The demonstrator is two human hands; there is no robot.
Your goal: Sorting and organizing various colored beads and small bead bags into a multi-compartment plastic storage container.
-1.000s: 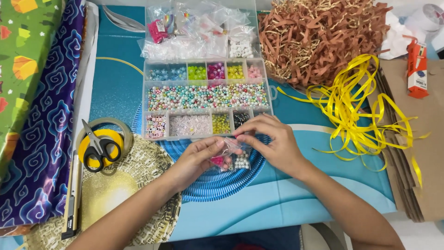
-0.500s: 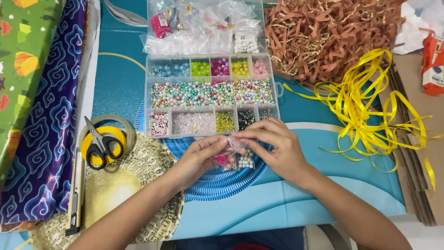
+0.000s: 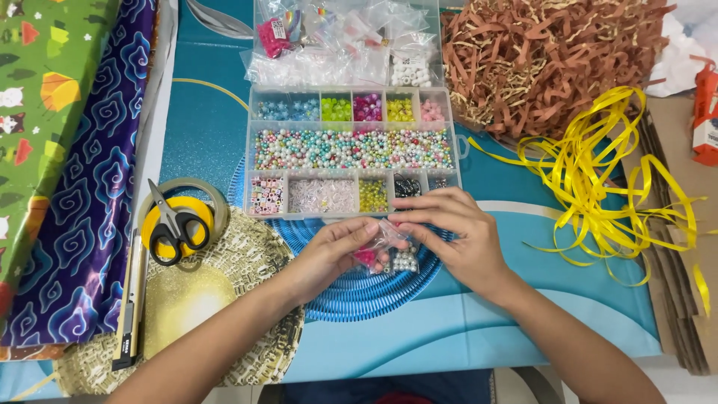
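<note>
Pinching a small clear bead packet [image 3: 383, 238] between both hands, I hold it just below the compartmented bead organiser [image 3: 351, 153]; my left hand [image 3: 329, 254] grips its left end, my right hand [image 3: 456, 236] its right, over the blue ribbed mat [image 3: 351, 295].

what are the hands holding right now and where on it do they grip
Both hands, left hand and right hand, pinch a small clear plastic bag of beads between their fingertips, gripping near its upper edge. Pink and white beads show inside.

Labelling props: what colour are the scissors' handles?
Black, on the scissors atop the yellow tape roll; head view.
</note>
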